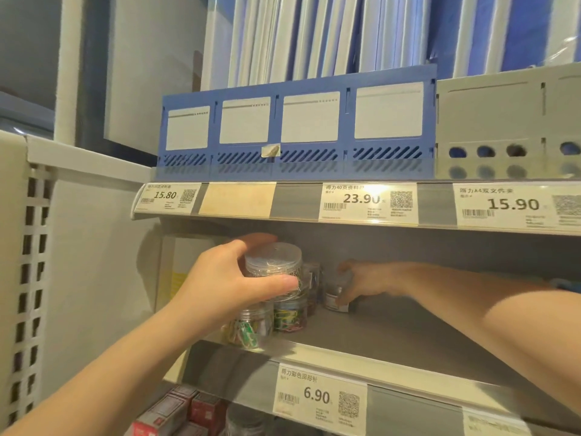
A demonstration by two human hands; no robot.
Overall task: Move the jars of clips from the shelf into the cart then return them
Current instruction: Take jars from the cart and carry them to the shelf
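**Jars of clips: middle shelf, both hands inside the bay**

I see the left hand [232, 280] wrapped round a clear jar [273, 272]. The thumb lies across its front wall and the fingers curl behind.

- Clear jar: round, see-through plastic, flat transparent lid, silver wire clips heaped inside.
- It stands upright, long axis vertical, lid toward 12 o'clock.
- At its 6 o'clock two more jars sit on the shelf [393, 338]: a front jar [248, 328] and a rear jar [290, 314], both holding coloured clips.
- I cannot tell whether the clear jar rests on them or is held just clear of them.

At 3 o'clock of the clear jar, deeper in the bay, the right hand [361, 284] curls over a small jar [336, 298]. That jar is upright with a pale label. Fingers are on top and the thumb is low at its base. This area is blurred, so I cannot read the contents.

Edges and room:
- The upper price rail [361, 202] overhangs at 12 o'clock, close above the clear jar's lid.
- The shelf lip with the 6.90 tag [319, 396] runs at 6 o'clock.
- A pale box [176, 265] is near the jars at 9 o'clock.
- Bare grey shelf stretches toward 3 to 4 o'clock, under the right forearm.
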